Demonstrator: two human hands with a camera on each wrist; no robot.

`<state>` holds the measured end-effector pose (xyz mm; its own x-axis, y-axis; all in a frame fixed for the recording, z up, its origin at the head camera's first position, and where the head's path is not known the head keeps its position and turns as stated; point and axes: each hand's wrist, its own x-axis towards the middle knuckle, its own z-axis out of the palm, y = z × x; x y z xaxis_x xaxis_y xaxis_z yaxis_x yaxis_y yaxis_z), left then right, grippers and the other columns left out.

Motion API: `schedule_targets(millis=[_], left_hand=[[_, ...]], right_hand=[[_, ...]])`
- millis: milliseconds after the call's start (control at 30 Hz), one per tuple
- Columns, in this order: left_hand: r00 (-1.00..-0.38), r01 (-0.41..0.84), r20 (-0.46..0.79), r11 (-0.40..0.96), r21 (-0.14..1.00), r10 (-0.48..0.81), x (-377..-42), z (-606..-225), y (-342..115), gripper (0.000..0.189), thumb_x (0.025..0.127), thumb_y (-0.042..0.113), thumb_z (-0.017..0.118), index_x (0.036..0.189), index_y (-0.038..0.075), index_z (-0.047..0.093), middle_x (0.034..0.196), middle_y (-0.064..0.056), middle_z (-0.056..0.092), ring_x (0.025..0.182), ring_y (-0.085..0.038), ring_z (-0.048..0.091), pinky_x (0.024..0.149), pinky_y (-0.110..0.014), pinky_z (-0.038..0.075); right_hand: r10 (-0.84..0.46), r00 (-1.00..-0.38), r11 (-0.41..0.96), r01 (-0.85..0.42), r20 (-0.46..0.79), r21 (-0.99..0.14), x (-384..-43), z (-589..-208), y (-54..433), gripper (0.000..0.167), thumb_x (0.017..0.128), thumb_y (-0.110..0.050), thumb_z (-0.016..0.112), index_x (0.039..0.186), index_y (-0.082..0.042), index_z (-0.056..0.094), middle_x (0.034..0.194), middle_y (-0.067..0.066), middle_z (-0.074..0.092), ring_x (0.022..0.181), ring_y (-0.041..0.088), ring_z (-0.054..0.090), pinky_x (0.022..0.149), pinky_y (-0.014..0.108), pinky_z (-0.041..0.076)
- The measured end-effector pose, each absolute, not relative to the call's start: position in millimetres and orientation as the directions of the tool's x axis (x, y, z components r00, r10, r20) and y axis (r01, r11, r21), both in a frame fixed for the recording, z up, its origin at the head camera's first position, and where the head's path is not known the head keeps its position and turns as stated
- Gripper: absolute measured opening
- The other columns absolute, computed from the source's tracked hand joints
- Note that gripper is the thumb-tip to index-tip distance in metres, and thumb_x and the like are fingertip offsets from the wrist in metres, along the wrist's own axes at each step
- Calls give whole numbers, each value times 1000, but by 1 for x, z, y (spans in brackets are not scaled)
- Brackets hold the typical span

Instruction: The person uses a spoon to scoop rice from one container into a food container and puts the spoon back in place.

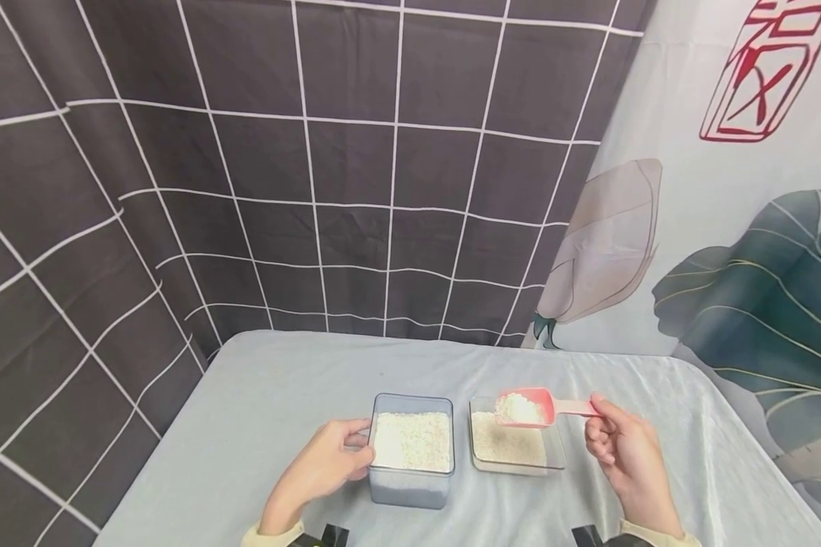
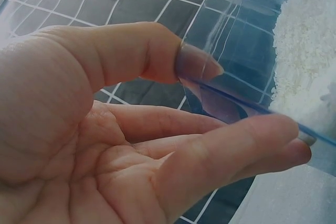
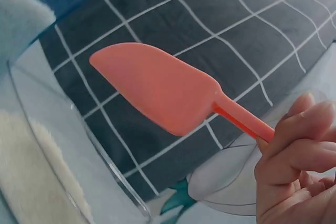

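My left hand (image 1: 324,460) grips the left side of a see-through blue plastic box (image 1: 410,492). White rice (image 2: 304,40) fills much of that box. In the left wrist view, thumb and fingers lie along its clear wall. My right hand (image 1: 626,452) holds a pink scoop (image 3: 157,87) by the end of its handle. White grains (image 1: 518,409) are heaped in the scoop's bowl, which is held level over a clear, shallower box (image 1: 513,469). This second box contains a layer of beige, fine-looking grain (image 3: 31,166).
Both boxes stand side by side on a table with a pale blue cloth (image 1: 280,380). Behind it hangs a dark curtain (image 1: 349,167) with a white grid. On the right is a pale printed cloth (image 1: 691,197) with large leaves.
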<state>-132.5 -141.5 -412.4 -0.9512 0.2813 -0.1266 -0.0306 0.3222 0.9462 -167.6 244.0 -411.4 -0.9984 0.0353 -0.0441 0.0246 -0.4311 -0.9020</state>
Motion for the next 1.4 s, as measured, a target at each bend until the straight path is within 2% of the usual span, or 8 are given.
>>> schedule_targets(millis=[133, 467, 733, 833, 967, 1200, 1400], left_hand=[[-951, -33, -133, 332, 943, 280, -133, -413, -142, 58, 80, 6, 54, 129, -19, 36, 108, -28, 59, 81, -25, 66, 69, -32, 58], [-951, -33, -129, 323, 946, 280, -133, -413, -141, 58, 79, 5, 54, 129, -19, 36, 108, -29, 59, 83, -25, 65, 69, -32, 58], [-951, -28, -129, 336, 942, 282, -134, -413, -141, 58, 79, 6, 54, 128, -19, 36, 108, -28, 59, 83, -25, 65, 69, -31, 58], [-951, -31, -132, 336, 941, 281, -133, -413, -140, 58, 79, 5, 54, 129, -19, 36, 108, -28, 60, 81, -24, 65, 69, -31, 58], [-952, -36, -135, 337, 941, 274, -133, -412, -140, 58, 78, 5, 54, 129, -18, 37, 108, -28, 60, 80, -22, 65, 68, -30, 58], [-952, -37, -133, 328, 944, 274, -133, -413, -140, 57, 78, 5, 54, 128, -19, 37, 109, -29, 59, 84, -25, 65, 68, -31, 58], [-952, -28, -123, 321, 947, 280, -133, -415, -141, 58, 79, 4, 53, 128, -20, 36, 108, -29, 59, 84, -27, 65, 68, -32, 58]], right_hand=[[90, -993, -312, 44, -76, -949, -168, -409, 240, 28, 93, -16, 52, 70, -8, 66, 48, -2, 55, 37, 5, 45, 30, 12, 34], [243, -970, -22, 26, -30, -999, -162, -401, 226, 26, 90, -22, 57, 71, -6, 65, 45, -1, 53, 35, 7, 45, 29, 15, 36], [328, -945, 190, 58, 7, -980, -157, -393, 218, 36, 89, -28, 58, 68, 1, 62, 45, 4, 53, 34, 11, 44, 29, 20, 36], [340, -941, 171, 57, 4, -984, -153, -389, 214, 36, 88, -29, 59, 70, 1, 62, 45, 4, 53, 34, 11, 45, 30, 20, 38], [324, -946, 79, 21, 6, -997, -148, -382, 204, 33, 88, -27, 60, 72, 2, 64, 44, 4, 52, 34, 10, 45, 30, 19, 39], [210, -977, -170, -72, 35, -983, -142, -378, 181, 29, 91, -16, 55, 67, -3, 65, 42, 1, 52, 31, 7, 43, 26, 13, 31], [190, -979, -250, -118, 71, -961, -137, -380, 164, 32, 92, -15, 54, 63, -2, 61, 41, 1, 51, 29, 6, 41, 24, 13, 27]])
